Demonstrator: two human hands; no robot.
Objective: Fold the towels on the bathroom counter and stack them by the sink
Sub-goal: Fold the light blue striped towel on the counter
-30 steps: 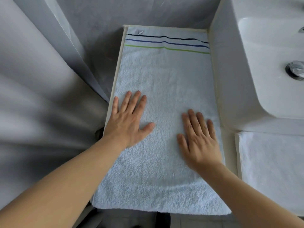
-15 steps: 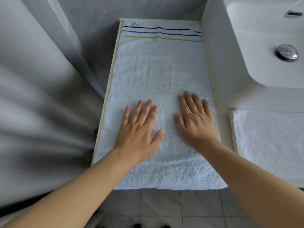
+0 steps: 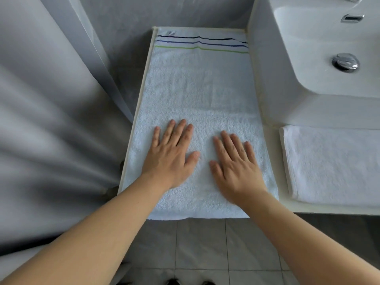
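A pale blue towel [image 3: 199,93] lies spread flat along the narrow counter, with black, blue and green stripes at its far end. My left hand [image 3: 170,155] rests palm down on its near half, fingers straight. My right hand [image 3: 234,163] lies flat beside it, to the right, also pressing on the towel. A white folded towel [image 3: 333,163] sits on the counter in front of the sink [image 3: 320,48], to the right of my hands.
The white sink basin with its metal drain plug [image 3: 345,62] stands at the upper right. A grey shower curtain [image 3: 47,124] hangs along the left side. The counter's front edge [image 3: 329,209] drops to a grey tiled floor [image 3: 205,243].
Both hands have slid toward the near end of the blue towel and drawn closer together. The camera has tipped so more floor shows below the counter.
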